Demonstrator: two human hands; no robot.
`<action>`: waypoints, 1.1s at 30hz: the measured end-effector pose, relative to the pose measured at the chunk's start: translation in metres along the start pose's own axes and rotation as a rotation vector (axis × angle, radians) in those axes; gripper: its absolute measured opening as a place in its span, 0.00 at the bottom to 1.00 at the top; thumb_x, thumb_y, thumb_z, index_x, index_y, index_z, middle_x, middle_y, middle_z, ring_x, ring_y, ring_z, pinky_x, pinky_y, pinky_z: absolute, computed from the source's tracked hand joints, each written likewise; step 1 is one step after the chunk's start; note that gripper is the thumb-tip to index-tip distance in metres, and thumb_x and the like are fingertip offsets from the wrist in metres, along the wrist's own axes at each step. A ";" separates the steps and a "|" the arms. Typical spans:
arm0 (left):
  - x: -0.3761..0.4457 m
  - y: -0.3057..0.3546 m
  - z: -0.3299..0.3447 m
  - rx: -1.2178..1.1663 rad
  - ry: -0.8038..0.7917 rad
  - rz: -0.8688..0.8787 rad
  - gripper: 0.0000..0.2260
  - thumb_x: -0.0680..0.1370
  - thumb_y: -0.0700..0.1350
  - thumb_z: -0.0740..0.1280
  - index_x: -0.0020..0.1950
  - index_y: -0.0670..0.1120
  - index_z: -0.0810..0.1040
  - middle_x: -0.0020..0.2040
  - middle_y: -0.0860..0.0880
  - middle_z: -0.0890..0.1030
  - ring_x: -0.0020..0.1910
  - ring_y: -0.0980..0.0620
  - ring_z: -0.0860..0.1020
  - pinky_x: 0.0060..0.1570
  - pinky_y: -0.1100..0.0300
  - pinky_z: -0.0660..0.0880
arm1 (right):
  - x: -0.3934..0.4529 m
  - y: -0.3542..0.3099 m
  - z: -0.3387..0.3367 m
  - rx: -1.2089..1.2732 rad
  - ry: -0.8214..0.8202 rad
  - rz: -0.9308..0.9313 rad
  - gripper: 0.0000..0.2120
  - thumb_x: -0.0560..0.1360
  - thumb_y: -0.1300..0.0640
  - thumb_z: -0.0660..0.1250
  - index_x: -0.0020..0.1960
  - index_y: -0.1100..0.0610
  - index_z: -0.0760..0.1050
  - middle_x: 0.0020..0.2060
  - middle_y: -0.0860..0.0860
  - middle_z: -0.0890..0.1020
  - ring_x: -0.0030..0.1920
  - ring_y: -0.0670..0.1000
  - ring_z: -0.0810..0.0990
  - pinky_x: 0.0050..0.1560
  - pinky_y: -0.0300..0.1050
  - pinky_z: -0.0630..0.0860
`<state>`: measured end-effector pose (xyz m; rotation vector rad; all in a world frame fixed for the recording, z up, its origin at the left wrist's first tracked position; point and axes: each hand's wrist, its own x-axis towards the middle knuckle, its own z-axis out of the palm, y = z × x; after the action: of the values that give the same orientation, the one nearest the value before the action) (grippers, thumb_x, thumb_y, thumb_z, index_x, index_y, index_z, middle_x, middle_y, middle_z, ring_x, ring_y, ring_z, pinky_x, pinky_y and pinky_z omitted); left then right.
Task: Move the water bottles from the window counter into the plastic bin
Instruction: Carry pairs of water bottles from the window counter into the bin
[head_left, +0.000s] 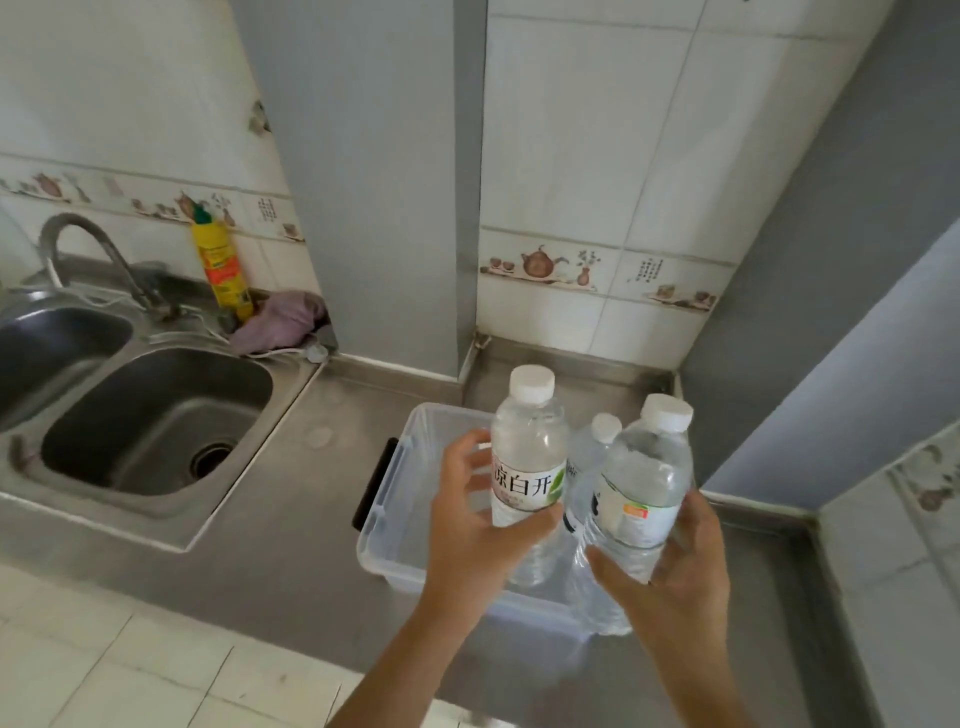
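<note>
A clear plastic bin (395, 525) with a black handle clip stands on the steel counter, right of the sink. My left hand (470, 540) grips a clear water bottle (527, 457) with a white cap and a white label, held upright over the bin. My right hand (675, 577) holds a second white-capped bottle (644, 493), tilted slightly, over the bin's right side. Between these two stands a third bottle (587, 467); its lower part is hidden, so I cannot tell whether a hand supports it or it rests in the bin.
A steel double sink (156, 415) with a curved tap (88, 244) fills the left. A yellow detergent bottle (221, 265) and a purple cloth (283, 322) sit behind it. Tiled walls and a grey pillar close the back; a raised ledge (883, 545) runs on the right.
</note>
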<state>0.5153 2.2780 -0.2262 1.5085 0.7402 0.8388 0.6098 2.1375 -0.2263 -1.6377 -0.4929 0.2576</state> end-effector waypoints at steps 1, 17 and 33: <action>0.004 -0.005 0.002 0.005 -0.024 -0.004 0.35 0.57 0.52 0.81 0.59 0.67 0.70 0.56 0.63 0.79 0.56 0.56 0.79 0.49 0.56 0.81 | 0.003 0.005 0.003 -0.004 0.000 -0.010 0.43 0.56 0.77 0.78 0.62 0.49 0.67 0.55 0.42 0.78 0.51 0.35 0.80 0.44 0.27 0.75; -0.006 -0.079 0.011 0.170 -0.305 -0.103 0.38 0.60 0.39 0.83 0.60 0.57 0.65 0.56 0.62 0.74 0.58 0.64 0.74 0.55 0.70 0.74 | -0.004 0.082 0.006 -0.316 -0.077 -0.010 0.37 0.54 0.55 0.83 0.53 0.33 0.68 0.49 0.41 0.79 0.49 0.38 0.79 0.49 0.39 0.78; -0.011 -0.080 0.006 0.464 -0.312 -0.045 0.36 0.57 0.61 0.79 0.58 0.61 0.64 0.58 0.57 0.73 0.59 0.57 0.73 0.54 0.68 0.71 | -0.011 0.069 -0.005 -0.611 -0.090 -0.247 0.37 0.59 0.35 0.71 0.64 0.49 0.70 0.55 0.40 0.73 0.56 0.42 0.75 0.50 0.29 0.67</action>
<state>0.5151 2.2734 -0.3070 1.9711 0.7617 0.3933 0.6131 2.1236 -0.2945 -2.1343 -0.8979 -0.0118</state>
